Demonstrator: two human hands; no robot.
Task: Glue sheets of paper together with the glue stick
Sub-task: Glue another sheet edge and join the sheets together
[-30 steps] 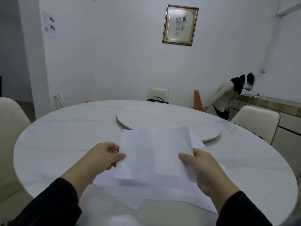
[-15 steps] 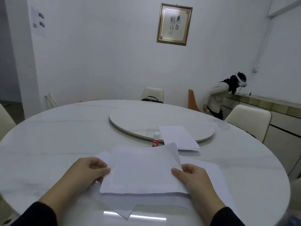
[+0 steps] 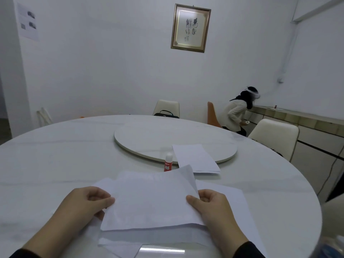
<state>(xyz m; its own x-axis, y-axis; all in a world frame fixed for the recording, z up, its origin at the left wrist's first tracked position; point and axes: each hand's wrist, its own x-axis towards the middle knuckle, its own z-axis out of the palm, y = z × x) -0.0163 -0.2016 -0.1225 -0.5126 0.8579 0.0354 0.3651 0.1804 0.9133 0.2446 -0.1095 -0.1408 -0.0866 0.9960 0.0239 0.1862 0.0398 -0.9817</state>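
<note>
A white sheet of paper (image 3: 152, 200) is held low over other loose sheets (image 3: 229, 200) lying on the round white table (image 3: 55, 164). My left hand (image 3: 87, 202) pinches its left edge and my right hand (image 3: 210, 207) pinches its right edge. Behind the sheet a glue stick (image 3: 168, 162) with a white cap and red label stands upright. Another small stack of paper (image 3: 195, 158) rests partly on the turntable.
A white turntable (image 3: 149, 138) fills the table's middle. Cream chairs (image 3: 273, 135) stand around; one at the back holds a black bag (image 3: 165, 114). A person (image 3: 238, 114) bends over a counter at the right wall. A framed picture (image 3: 190, 27) hangs behind.
Both hands have lowered the held sheet from upright toward the table. The glue stick and the far stack, hidden behind it a second ago, now show.
</note>
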